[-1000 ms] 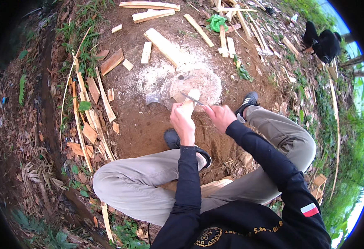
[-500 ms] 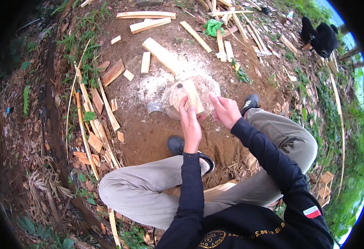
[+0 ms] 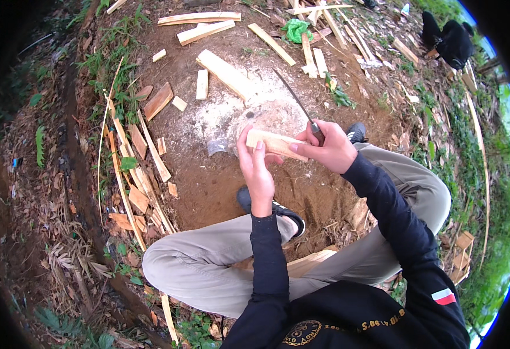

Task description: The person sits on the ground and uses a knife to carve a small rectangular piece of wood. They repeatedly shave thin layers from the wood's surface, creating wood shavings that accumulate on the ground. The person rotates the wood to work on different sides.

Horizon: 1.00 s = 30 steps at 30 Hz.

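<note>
A short pale wooden block [image 3: 277,143] lies crosswise between my hands above a round stump [image 3: 287,114] dusted with chips. My left hand [image 3: 258,171] grips the block's left end, thumb on the near face and fingers behind. In my right hand [image 3: 333,148] is the dark handle of a long-bladed knife [image 3: 297,99], its narrow blade slanting up and away to the left. My right thumb also presses on the block's right end. The right fingers are partly hidden around the handle.
A thick plank [image 3: 223,72] rests with its near end by the stump. Cut strips [image 3: 135,192] line the left side, and a green plastic bag [image 3: 297,30] lies among far boards. My shoes [image 3: 287,218] flank the stump. Another person in dark clothes [image 3: 450,43] crouches at the far right.
The block has turned from pointing away to lying crosswise. My right hand has moved right and nearer, its thumb now on the block. The knife blade now shows clearly.
</note>
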Motion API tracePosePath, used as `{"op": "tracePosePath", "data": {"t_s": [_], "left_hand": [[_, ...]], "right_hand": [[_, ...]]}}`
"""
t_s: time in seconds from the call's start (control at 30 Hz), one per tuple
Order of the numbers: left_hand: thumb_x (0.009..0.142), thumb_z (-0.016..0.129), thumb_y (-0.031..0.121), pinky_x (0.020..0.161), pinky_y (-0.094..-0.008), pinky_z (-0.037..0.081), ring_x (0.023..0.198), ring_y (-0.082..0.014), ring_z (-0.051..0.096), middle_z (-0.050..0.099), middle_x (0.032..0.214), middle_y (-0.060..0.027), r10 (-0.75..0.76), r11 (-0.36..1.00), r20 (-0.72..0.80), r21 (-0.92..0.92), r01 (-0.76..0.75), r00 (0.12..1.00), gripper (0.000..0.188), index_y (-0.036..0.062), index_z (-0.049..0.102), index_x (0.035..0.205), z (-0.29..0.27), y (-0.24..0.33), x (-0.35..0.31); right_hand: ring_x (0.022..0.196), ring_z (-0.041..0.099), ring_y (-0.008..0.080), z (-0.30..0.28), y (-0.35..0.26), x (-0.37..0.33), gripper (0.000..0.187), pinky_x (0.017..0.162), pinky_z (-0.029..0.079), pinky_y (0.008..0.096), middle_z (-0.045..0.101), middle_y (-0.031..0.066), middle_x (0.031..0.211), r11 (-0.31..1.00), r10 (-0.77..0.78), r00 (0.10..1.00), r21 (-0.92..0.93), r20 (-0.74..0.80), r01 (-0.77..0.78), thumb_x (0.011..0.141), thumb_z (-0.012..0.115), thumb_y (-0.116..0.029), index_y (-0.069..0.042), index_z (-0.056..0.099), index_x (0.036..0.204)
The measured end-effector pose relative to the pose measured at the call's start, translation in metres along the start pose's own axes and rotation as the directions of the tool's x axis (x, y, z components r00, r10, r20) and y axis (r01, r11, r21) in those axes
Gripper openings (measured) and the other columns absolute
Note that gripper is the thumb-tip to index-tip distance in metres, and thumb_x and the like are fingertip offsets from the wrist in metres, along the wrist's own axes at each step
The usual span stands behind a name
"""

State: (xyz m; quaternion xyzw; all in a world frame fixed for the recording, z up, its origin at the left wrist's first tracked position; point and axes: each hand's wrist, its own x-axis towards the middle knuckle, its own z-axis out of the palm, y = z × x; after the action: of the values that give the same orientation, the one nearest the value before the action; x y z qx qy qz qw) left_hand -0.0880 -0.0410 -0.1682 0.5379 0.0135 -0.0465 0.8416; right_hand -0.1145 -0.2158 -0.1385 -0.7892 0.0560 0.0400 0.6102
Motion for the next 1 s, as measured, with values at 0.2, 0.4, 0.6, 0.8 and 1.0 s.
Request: {"op": "tracePosePath", "data": {"t_s": [0.2,0.4,0.6,0.8,1.0], "left_hand": [[0.097,0.053,0.011,0.067,-0.0322,0.058,0.093,-0.0211,0.065,0.058,0.108,-0.0115,0.125,0.990,0.049,0.056,-0.128,0.991,0.025,0.0036,0.050,0.120,-0.006,0.029,-0.006],[0.083,0.058,0.005,0.093,-0.0371,0.046,0.109,-0.0251,0.055,0.059,0.110,-0.0171,0.398,0.876,0.155,0.227,-0.425,0.904,0.022,0.0010,0.056,0.105,-0.004,0.058,-0.012],[0.078,0.058,0.013,0.094,-0.0374,0.042,0.100,-0.0257,0.058,0.060,0.105,-0.0195,0.517,0.769,0.246,0.287,-0.571,0.820,0.024,-0.0004,0.061,0.097,-0.004,0.086,-0.023],[0.075,0.065,0.011,0.081,-0.0354,0.046,0.090,-0.0245,0.059,0.064,0.102,-0.0185,0.562,0.689,0.328,0.322,-0.649,0.760,0.023,0.0017,0.071,0.096,0.000,0.103,-0.029],[0.072,0.065,0.007,0.072,-0.0314,0.052,0.084,-0.0225,0.063,0.062,0.100,-0.0196,0.550,0.666,0.375,0.342,-0.663,0.746,0.027,0.0003,0.073,0.097,0.001,0.113,-0.033]], "right_hand": [[0.080,0.058,0.0069,-0.006,-0.027,-0.006,0.042,0.069,0.047,0.0233,0.070,0.0146,0.098,0.968,-0.053,0.998,0.245,0.016,0.048,0.085,0.076,-0.010,-0.010,0.037,0.071],[0.095,0.069,0.0183,-0.014,-0.056,-0.014,0.041,0.074,0.057,0.0264,0.068,0.0218,0.108,0.897,-0.153,0.988,0.415,-0.035,0.153,0.085,0.073,-0.001,-0.010,0.036,0.071],[0.101,0.069,0.0255,-0.016,-0.064,-0.018,0.040,0.080,0.058,0.0310,0.066,0.0257,0.113,0.795,-0.281,0.959,0.567,0.029,0.216,0.084,0.074,0.001,-0.011,0.037,0.073],[0.102,0.068,0.0239,-0.019,-0.068,-0.022,0.039,0.083,0.056,0.0328,0.065,0.0266,0.114,0.772,-0.295,0.955,0.600,0.040,0.213,0.082,0.073,0.002,-0.011,0.037,0.073],[0.099,0.068,0.0226,-0.020,-0.070,-0.021,0.040,0.083,0.055,0.0323,0.065,0.0274,0.114,0.754,-0.297,0.953,0.627,0.065,0.192,0.082,0.073,0.003,-0.012,0.037,0.073]]}}
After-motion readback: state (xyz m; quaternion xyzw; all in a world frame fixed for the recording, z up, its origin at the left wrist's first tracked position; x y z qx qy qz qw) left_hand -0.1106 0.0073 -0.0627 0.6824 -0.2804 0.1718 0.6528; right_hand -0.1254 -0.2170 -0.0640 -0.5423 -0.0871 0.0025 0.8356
